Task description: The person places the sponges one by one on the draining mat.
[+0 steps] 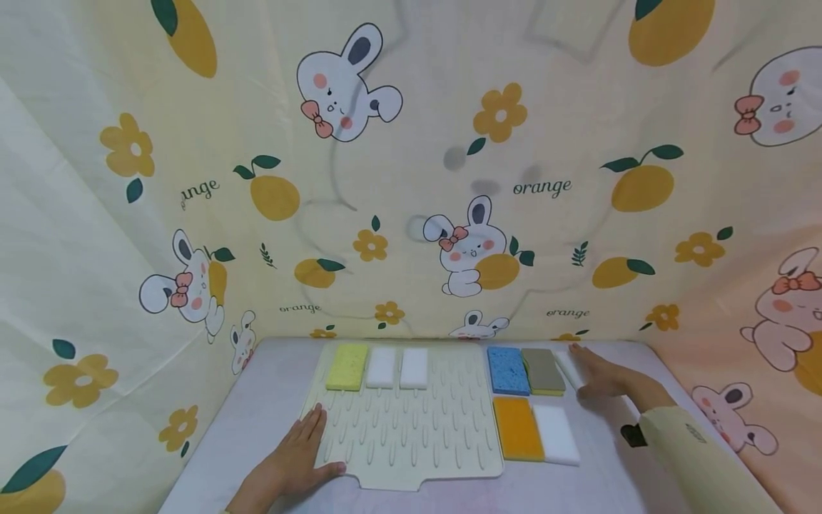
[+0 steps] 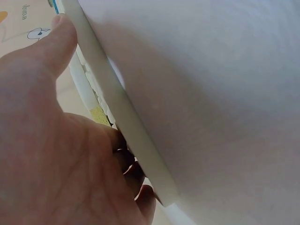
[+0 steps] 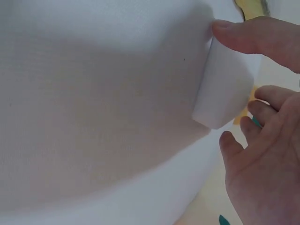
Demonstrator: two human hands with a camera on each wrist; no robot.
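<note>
The right hand (image 1: 606, 377) partly hides the white block (image 1: 568, 368), and the left hand (image 1: 292, 457) covers some of the ribbed tray's (image 1: 388, 471) edge. The head view's bottom edge cuts off both arms. The right sleeve's (image 1: 700, 460) mark is too small to read. The left wrist view shows only a sliver of yellow sponge (image 2: 99, 115).

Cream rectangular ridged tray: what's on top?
On the tray, near its far edge: one yellow rectangular sponge and two white rectangular sponges, side by side. The left grip touches the tray's left edge. Surface beneath the sponges is covered, not visible.
</note>
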